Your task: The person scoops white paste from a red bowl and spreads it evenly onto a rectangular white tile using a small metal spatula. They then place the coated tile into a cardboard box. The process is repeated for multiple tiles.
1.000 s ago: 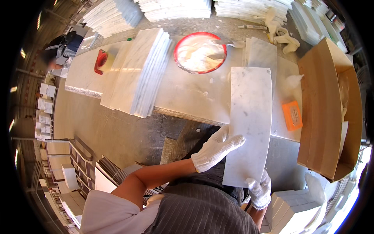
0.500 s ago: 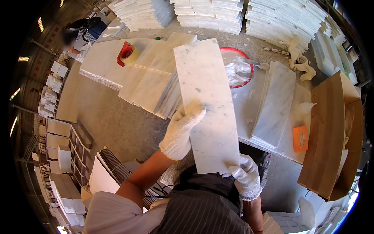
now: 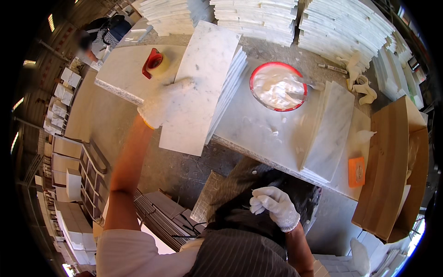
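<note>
Orange packet beside cardboard box

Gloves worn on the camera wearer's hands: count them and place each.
2: one on the left hand, blurred, over the left edge of a pale marble slab; one on the right hand, above the dark lap. Neither is hidden.

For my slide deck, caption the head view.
Gloved left hand holds a pale slab, left of a red-rimmed bowl; right hand empty.

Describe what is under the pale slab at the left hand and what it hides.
Under the pale slab, layered edges of a slab stack show along its right side. Most of the stack's top is covered and cannot be seen.
</note>
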`<state>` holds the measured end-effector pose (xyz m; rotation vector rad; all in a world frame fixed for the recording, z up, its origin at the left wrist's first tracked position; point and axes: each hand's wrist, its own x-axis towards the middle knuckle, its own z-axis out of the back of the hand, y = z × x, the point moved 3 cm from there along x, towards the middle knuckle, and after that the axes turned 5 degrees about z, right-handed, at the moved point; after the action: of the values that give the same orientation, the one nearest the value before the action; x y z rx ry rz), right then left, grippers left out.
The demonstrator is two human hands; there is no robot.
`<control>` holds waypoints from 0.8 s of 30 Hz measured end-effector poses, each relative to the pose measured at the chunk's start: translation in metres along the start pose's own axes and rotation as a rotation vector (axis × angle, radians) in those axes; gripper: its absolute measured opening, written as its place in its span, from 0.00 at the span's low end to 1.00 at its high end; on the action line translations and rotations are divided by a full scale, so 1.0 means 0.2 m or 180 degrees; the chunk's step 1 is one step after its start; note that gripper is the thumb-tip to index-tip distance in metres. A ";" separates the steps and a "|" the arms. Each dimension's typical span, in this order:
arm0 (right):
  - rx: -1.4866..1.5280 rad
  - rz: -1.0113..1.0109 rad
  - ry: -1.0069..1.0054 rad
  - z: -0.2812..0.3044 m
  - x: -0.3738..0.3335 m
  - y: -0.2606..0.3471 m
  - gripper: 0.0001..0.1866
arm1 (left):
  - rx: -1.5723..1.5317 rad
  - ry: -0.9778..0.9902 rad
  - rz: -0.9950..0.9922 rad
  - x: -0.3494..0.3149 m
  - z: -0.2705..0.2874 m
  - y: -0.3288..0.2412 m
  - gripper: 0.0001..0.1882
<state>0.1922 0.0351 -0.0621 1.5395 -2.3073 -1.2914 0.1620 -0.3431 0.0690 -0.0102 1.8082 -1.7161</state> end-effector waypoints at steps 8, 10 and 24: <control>0.0105 -0.0087 -0.0207 0.04 0.00 -0.10 0.16 | 0.0631 0.0441 -0.0013 0.36 0.23 -0.03 0.20; 0.0159 -0.0048 -0.0289 0.03 0.00 -0.09 0.16 | 0.0653 0.0628 -0.0044 0.39 0.27 -0.03 0.20; 0.0048 0.0010 -0.0391 0.13 0.02 -0.06 0.18 | 0.3191 -0.1404 -0.3095 -0.08 -0.38 -0.17 0.19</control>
<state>0.1866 0.0450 -0.0889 1.5006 -2.3960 -1.4089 0.1272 -0.2724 0.1026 -0.8743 0.4371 -2.8006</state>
